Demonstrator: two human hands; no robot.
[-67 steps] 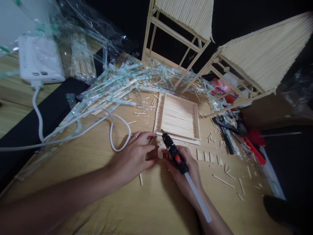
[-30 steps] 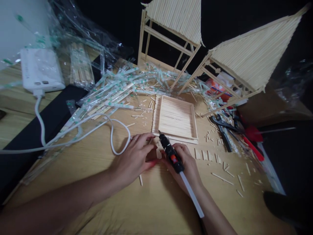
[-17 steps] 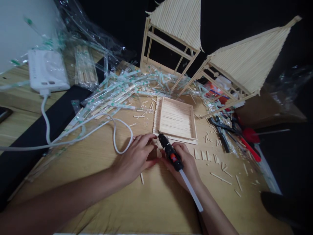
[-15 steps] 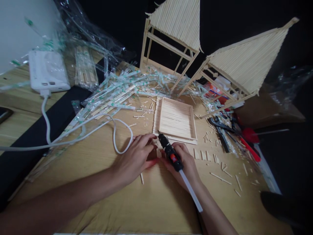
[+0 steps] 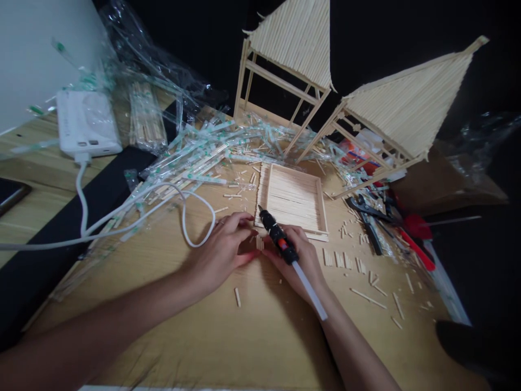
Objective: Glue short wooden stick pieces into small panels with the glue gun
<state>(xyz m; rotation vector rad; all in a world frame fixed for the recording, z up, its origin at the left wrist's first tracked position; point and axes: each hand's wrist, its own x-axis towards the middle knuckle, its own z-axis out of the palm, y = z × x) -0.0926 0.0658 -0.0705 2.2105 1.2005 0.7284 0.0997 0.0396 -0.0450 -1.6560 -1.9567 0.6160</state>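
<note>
My right hand (image 5: 299, 260) is closed round a black hot glue gun (image 5: 277, 236), whose nozzle points up and left. A whitish glue stick (image 5: 309, 290) juts from its rear end. Between my two hands is a small row of short wooden sticks (image 5: 259, 243). My left hand (image 5: 226, 241) curls at its left side, thumb tip against the row and fingers bent above it; the fingertips' exact contact is hard to see. Just beyond the nozzle lies a flat stick panel (image 5: 295, 198) with a raised rim. A loose short stick (image 5: 237, 297) rests nearer me.
Two stick-built roofed frames (image 5: 291, 49) (image 5: 407, 103) stand at the back. Plastic wrappers (image 5: 195, 149) heap at the left rear, beside a white power bank (image 5: 87, 122) and its cable (image 5: 185, 217). Pliers (image 5: 366, 209), short stick rows (image 5: 338, 259) and offcuts lie right.
Both hands have shifted slightly left, the glue gun with them. The left fingers have spread a little farther from the thumb, and the row of short sticks shows more plainly.
</note>
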